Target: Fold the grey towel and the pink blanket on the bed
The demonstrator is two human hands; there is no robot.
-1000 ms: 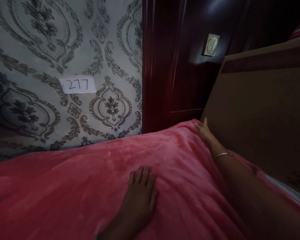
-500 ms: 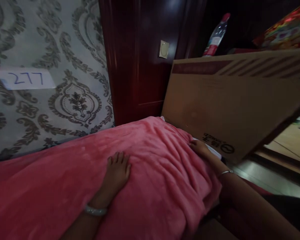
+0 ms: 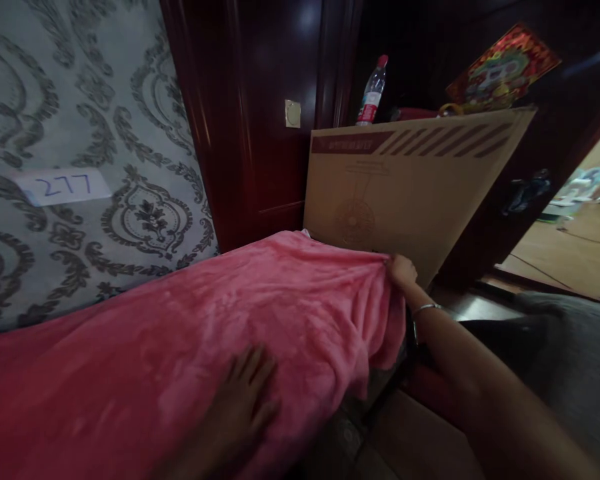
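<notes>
A pink plush blanket (image 3: 190,347) lies spread over a long low surface along the wall, its right end gathered in folds. My right hand (image 3: 403,270) is closed on the blanket's far right corner and holds it up, pulled taut, in front of the cardboard box. Over the near middle of the blanket, my left hand (image 3: 245,400) is open with the fingers apart, slightly blurred; whether it touches the cloth I cannot tell. A bit of white cloth (image 3: 306,233) peeks out at the blanket's far edge.
Beyond the blanket stands a big cardboard box (image 3: 405,193), with a plastic bottle (image 3: 373,93) and a red decorated packet (image 3: 505,70) at its top. Patterned wallpaper (image 3: 150,220) bearing a paper label (image 3: 63,187) is at left. A dark door (image 3: 265,100) and tiled floor (image 3: 405,433) also show.
My right hand has lifted and drawn the blanket's corner, stretching the cloth. My left hand has shifted nearer to me. The view has turned right, showing more of the box and the doorway.
</notes>
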